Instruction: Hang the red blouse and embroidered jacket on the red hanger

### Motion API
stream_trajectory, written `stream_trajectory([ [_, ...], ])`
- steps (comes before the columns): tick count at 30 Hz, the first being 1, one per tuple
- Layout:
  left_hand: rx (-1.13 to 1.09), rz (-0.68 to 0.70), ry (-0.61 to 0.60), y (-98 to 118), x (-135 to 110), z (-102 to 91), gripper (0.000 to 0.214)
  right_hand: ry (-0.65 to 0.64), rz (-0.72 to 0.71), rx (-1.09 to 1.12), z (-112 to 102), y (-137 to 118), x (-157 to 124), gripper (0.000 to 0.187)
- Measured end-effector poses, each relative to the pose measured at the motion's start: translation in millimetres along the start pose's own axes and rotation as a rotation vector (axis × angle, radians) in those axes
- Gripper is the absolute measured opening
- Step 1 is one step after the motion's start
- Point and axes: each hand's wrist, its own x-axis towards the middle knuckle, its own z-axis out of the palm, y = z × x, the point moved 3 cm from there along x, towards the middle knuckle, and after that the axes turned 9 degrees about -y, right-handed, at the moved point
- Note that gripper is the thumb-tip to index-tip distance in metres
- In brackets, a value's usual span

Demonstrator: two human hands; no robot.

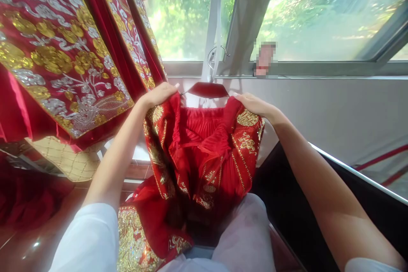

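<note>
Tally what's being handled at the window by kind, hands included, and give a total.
hands: 2, the left hand and right hand, each gripping a shoulder of the garment
red hanger: 1
red garment with gold embroidery: 1
Total: 4

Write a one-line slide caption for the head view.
The left hand and right hand grip the top edges of a red embroidered garment at a red hanger by a window.
</note>
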Motion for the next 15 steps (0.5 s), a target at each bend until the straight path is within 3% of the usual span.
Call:
stream_trajectory([
  [2, 0.018, 0.002, -0.056, 4, -1, 8.5, 0.061, 0.026, -0.001, -0.112, 2, -4, -5, 0.058],
  [3, 0.062, 0.018, 0.008, 5, -3, 10.6, 0.063, 0.105, -0.005, -0.191, 4, -6, -11, 0.057],
  [5, 0.259, 0.031, 0.254, 7, -12, 12.2, 0.063, 0.379, -0.008, -0.36, 9, -8, -29, 0.052],
  [7, 0.538, -0.049, 0.49, 5, -27, 14.3, 0.058, 0.624, 0.01, -0.473, 19, -5, -52, 0.043],
  [9, 0.74, -0.169, 0.573, -1, -41, 18.2, 0.054, 0.741, 0.017, -0.509, 31, 4, -71, 0.036],
  [12, 0.793, -0.21, 0.483, -12, -53, 23.1, 0.051, 0.713, -0.045, -0.459, 37, 22, -81, 0.032],
  [15, 0.762, -0.166, 0.476, -19, -52, 20.2, 0.048, 0.534, -0.055, -0.253, 23, 32, -73, 0.041],
])
